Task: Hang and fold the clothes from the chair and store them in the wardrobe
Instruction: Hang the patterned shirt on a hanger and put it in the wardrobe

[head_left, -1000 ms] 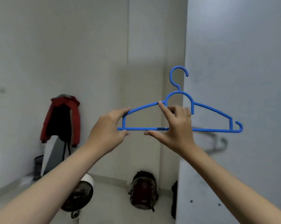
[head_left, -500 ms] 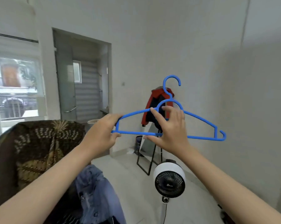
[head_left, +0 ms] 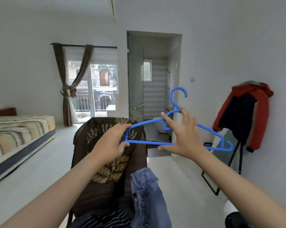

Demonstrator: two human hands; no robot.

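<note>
The left hand (head_left: 111,145) is curled round the left end of a blue plastic hanger (head_left: 208,129), thumb under the bottom bar and fingers over the sloping arm. The right hand (head_left: 184,137) takes the middle: thumb beneath the bar, spread fingers reaching up to the neck below the hook. Held this way, level, hook up and out in front at chest height, the hanger looks ready to be slid into a garment, with both ends under control.

Just beyond and below the hands stands the chair (head_left: 106,195), dark brown, with the task's clothes on it. A brown patterned batik garment (head_left: 109,129) is draped over its back, a pair of blue jeans (head_left: 148,195) lies down the right side of the seat, and a dark striped piece (head_left: 106,219) shows at the near edge. None is on the hanger yet.

The wardrobe is not in view. Far right, a red and dark jacket (head_left: 244,111) hangs on a stand; a bed (head_left: 19,134) lies at left.
</note>
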